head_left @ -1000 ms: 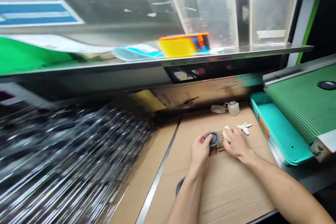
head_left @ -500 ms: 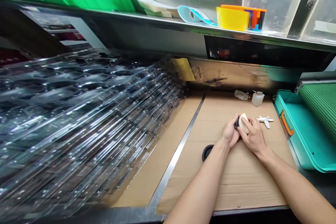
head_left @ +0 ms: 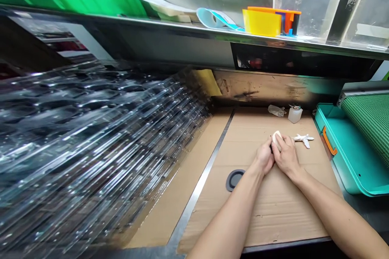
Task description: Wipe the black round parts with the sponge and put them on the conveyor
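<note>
- Head view, grip: left hand (head_left: pixel 263 158) and right hand (head_left: pixel 286 156) close together, fingers curled, clamped on a cream foam pad (head_left: pixel 276 137) pressed against a dark disc (head_left: pixel 270 145), disc mostly hidden.
- Stage as shown: one dark rubber ring (head_left: pixel 234 180) lying flat on the cardboard, near the left hand, untouched; pad and disc held between both hands, above the cardboard's middle.
- Materials: ring matte, open-centred; pad pale, rounded, soft-looking; corrugated cardboard sheet (head_left: pixel 273 214) creased, beside a steel strip (head_left: pixel 199 198).
- Nearby: small white plastic piece (head_left: pixel 304 140) just right of the hands; squat translucent bottle (head_left: pixel 295 115) and crumpled clear bag (head_left: pixel 276 110) farther ahead.
- Sides: teal tray (head_left: pixel 349 149) with orange handle (head_left: pixel 328 141) at right, beside green mesh panel (head_left: pixel 372 125); glossy ridged stack of clear plastic trays (head_left: pixel 91 149) at left.
</note>
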`<control>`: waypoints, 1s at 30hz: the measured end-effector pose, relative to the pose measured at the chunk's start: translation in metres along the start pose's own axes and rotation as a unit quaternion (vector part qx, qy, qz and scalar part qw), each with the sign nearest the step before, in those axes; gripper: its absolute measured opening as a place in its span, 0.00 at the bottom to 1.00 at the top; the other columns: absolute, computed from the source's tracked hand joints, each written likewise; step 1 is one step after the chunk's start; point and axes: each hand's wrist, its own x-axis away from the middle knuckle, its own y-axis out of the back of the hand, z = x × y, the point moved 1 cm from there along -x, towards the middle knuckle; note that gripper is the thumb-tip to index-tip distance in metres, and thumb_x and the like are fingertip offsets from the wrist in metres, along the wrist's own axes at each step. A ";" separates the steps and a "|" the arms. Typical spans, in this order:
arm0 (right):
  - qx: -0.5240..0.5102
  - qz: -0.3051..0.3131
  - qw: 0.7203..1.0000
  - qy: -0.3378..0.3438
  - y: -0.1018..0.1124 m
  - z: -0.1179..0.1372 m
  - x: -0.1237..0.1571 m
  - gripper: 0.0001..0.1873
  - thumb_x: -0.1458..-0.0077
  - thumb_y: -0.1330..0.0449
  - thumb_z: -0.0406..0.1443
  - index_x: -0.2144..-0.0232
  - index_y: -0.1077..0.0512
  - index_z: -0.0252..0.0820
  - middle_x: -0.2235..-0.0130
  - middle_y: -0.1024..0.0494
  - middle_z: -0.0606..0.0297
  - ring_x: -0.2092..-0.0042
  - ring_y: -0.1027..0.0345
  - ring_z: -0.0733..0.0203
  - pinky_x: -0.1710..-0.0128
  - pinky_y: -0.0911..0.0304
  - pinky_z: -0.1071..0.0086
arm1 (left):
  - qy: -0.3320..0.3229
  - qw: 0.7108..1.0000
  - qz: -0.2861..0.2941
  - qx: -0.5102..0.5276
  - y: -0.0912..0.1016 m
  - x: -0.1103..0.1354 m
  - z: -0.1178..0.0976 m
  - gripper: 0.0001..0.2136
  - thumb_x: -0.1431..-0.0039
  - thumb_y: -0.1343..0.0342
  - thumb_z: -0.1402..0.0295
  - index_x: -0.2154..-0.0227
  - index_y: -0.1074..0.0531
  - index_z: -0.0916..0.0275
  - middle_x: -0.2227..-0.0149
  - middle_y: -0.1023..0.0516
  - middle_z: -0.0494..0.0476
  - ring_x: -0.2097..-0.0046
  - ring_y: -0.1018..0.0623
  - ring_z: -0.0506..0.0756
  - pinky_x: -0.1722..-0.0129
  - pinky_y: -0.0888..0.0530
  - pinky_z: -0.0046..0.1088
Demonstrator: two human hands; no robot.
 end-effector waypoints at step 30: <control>0.108 -0.018 0.990 0.093 0.007 -0.018 -0.009 0.21 0.34 0.50 0.42 0.46 0.25 0.41 0.53 0.24 0.49 0.52 0.34 0.46 0.49 0.37 0.50 | 0.065 0.993 0.041 0.086 -0.013 -0.007 0.006 0.19 0.27 0.58 0.65 0.70 0.27 0.66 0.68 0.21 0.61 0.66 0.21 0.54 0.53 0.25 0.31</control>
